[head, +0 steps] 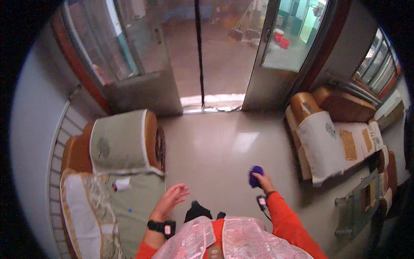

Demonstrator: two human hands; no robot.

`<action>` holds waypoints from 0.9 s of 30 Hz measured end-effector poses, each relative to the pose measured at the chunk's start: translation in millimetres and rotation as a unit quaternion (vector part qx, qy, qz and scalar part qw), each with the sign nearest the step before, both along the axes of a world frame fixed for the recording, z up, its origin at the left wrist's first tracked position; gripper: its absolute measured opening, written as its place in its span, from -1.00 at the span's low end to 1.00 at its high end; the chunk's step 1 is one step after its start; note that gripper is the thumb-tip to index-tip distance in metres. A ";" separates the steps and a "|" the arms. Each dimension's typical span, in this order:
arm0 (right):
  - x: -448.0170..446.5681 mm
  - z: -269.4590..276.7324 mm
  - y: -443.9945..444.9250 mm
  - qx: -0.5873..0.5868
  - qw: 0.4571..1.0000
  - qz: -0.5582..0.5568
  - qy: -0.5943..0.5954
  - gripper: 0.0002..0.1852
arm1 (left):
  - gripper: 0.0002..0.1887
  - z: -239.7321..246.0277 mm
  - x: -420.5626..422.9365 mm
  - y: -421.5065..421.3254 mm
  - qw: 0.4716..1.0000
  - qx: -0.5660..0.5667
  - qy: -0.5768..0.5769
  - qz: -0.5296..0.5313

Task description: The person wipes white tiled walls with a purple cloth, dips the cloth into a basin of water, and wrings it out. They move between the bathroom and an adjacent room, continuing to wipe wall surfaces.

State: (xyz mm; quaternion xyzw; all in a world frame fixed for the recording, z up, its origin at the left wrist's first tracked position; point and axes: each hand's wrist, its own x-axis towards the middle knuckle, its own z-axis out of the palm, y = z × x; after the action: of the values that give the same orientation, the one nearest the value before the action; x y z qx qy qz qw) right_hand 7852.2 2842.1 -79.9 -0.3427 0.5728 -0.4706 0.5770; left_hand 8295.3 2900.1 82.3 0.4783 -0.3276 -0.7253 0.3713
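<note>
In my right hand [263, 182] is a dark purple bundle [255, 176], which looks like cloth, held over the tiled floor right of the middle. My left hand [172, 198] hangs to the left of my legs with its fingers a little apart and nothing in them. A black band with a small device [162, 227] sits on the left wrist. Another small device [261, 202] with a cable hangs by the right wrist.
A covered sofa [119, 142] stands at the left, with a small white item [122, 184] on its seat. Another sofa [320, 145] and a glass-topped table [357, 202] are at the right. Ahead is a doorway with a mesh curtain [223, 58] between open door leaves.
</note>
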 end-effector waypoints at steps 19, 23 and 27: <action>182.4 152.8 -747.8 -0.156 0.972 0.174 -0.024 -0.49 | -0.59 -2.5 -6.1 -627.1 0.999 -0.023 -0.024 0.011; 197.1 157.5 -913.4 -0.260 0.926 0.270 -0.051 -0.47 | -0.59 -13.8 -41.1 -755.7 0.997 -0.058 -0.029 0.031; 221.2 165.0 -1038.1 -0.262 0.898 0.346 0.074 -0.43 | -0.59 5.8 -66.6 -851.2 0.998 -0.050 -0.022 0.009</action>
State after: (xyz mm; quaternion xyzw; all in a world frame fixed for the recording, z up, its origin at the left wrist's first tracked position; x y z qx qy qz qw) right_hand 8073.4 1803.9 85.2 -0.6917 0.3154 -0.3479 0.5487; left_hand 8228.7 2048.9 88.1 0.4780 -0.3668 -0.6939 0.3942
